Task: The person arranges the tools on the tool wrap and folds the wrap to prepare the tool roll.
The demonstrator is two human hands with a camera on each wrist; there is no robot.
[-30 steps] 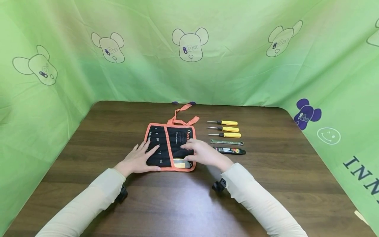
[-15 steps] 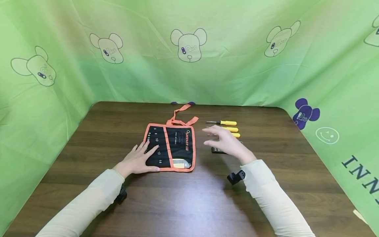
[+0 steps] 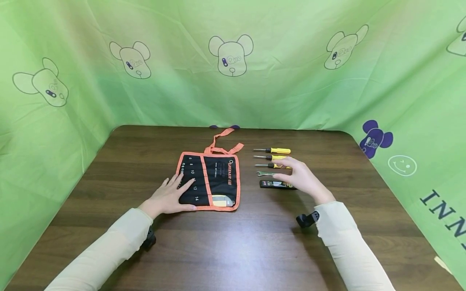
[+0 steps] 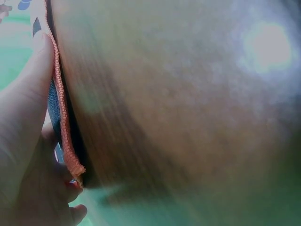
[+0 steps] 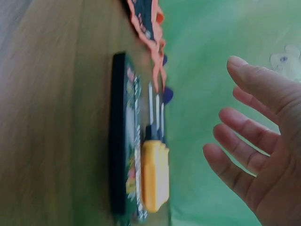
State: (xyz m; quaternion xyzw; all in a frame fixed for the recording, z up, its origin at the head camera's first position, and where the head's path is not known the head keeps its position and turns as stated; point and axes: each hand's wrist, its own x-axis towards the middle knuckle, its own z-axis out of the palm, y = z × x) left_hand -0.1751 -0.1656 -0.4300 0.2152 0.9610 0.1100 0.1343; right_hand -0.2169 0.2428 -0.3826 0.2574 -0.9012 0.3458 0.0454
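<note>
My left hand (image 3: 167, 197) rests with spread fingers on the left part of a black tool pouch (image 3: 222, 173) with orange trim, which lies flat. In the left wrist view, the thumb (image 4: 40, 61) lies along the pouch's orange edge. A yellow and grey tool with a ring at its end (image 3: 222, 201) sits in the pouch's lower right pocket. Over the row of tools hovers my right hand (image 3: 303, 178), fingers apart and holding nothing. Under and near it lie a combination wrench (image 3: 265, 173), a flat black packet (image 5: 120, 136) with a printed label, and three yellow-handled screwdrivers (image 5: 154, 174).
Orange tie straps (image 3: 218, 141) trail from the pouch's far edge. The brown wooden table (image 3: 233, 250) is bordered by green printed cloth (image 3: 174, 89) at the back and sides. A wrist camera (image 3: 307, 219) hangs below the right sleeve.
My right hand has left the pouch's right side and moved right, over the wrench and packet. The left hand has stayed on the pouch.
</note>
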